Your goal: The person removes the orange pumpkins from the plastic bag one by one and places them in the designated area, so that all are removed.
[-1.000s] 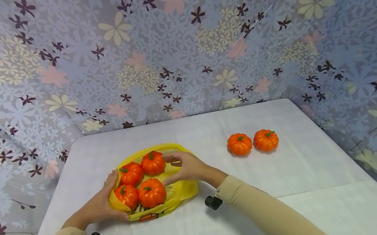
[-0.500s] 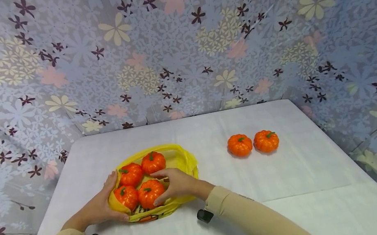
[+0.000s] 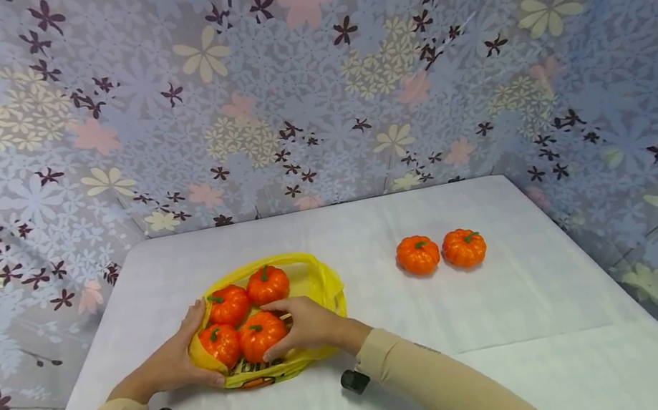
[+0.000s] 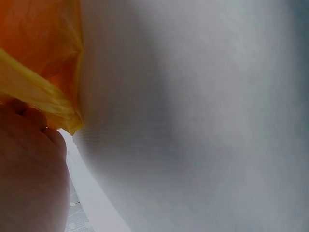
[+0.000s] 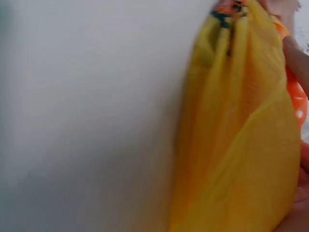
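Right hand (image 3: 309, 322) gripping orange pumpkin (image 3: 258, 341) at its nine o'clock, left hand (image 3: 172, 354) holding yellow bag (image 3: 324, 285) at three o'clock

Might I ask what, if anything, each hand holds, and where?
The right hand grips a bagged pumpkin by its right side; the left hand holds the bag by its left end.

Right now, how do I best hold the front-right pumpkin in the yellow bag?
I'd take the front-right pumpkin around its fat, ribbed sides, coming from the right and slightly above. The yellow bag has room there, while the front-left pumpkin sits close on its left. The short green stem looks too small to hold well.
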The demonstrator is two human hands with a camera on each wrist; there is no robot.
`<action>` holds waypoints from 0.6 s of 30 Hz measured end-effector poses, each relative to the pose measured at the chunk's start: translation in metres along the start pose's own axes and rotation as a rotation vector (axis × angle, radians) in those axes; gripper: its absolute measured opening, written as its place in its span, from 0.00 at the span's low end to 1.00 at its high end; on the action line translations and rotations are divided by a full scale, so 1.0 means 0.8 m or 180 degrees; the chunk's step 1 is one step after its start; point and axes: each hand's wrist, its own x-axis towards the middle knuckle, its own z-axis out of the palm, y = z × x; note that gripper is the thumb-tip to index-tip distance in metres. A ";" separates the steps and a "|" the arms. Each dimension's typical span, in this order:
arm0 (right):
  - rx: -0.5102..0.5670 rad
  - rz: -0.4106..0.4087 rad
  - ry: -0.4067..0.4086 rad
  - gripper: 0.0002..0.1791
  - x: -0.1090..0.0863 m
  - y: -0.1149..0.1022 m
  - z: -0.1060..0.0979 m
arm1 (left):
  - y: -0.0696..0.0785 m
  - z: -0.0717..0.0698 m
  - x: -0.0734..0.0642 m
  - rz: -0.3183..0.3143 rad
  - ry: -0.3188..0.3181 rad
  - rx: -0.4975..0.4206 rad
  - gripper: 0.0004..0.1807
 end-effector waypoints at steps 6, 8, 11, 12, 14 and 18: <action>0.0116 0.0133 0.0076 0.50 -0.005 -0.005 -0.011 | 0.000 0.002 0.002 -0.0003 -0.0003 -0.0007 0.78; 0.0107 0.0151 0.0093 0.49 -0.006 -0.006 -0.014 | 0.000 0.003 0.003 0.0002 0.0002 -0.0009 0.79; 0.0102 0.0150 0.0137 0.49 -0.009 -0.008 -0.020 | 0.001 0.003 0.002 -0.0003 0.0007 -0.0007 0.79; 0.0086 0.0134 0.0168 0.48 -0.010 -0.008 -0.022 | 0.001 0.003 0.002 -0.0021 0.0014 -0.0003 0.79; 0.0076 0.0129 0.0239 0.48 -0.012 -0.010 -0.028 | 0.002 0.001 0.000 -0.0020 0.0022 0.0006 0.79; 0.0046 0.0120 0.0444 0.48 -0.014 -0.011 -0.043 | 0.000 0.000 -0.002 -0.0019 0.0049 0.0029 0.79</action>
